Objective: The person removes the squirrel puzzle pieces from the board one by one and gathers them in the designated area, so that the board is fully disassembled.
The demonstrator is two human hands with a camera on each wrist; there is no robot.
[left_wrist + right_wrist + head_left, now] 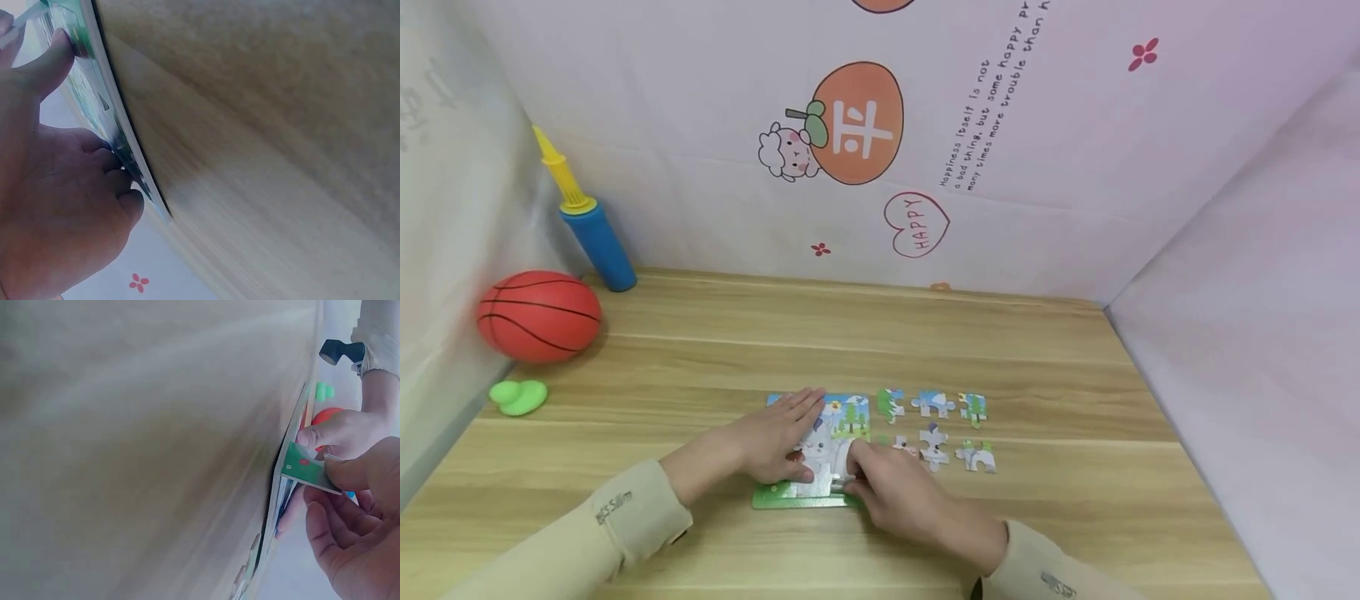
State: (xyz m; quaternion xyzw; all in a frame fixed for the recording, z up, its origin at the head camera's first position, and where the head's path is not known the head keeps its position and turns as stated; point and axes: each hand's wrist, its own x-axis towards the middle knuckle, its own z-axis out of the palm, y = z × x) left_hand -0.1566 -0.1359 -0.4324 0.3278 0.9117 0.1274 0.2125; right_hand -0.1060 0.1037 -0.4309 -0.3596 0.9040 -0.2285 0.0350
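A partly filled jigsaw puzzle board with a green lower edge lies on the table. My left hand rests across its left side, fingers extended over the pieces; in the left wrist view the thumb lies near the green edge. Between thumb and fingers, my right hand pinches a green jigsaw piece with a small red flower. That piece is tilted at the board's lower right corner. Loose jigsaw pieces, such as one blue-topped piece and one grey piece, lie just right of the board.
Along the left wall sit a red basketball and a light green knob-shaped object. A blue pump with a yellow top leans in the back left corner. Printed white cloth encloses the wooden table.
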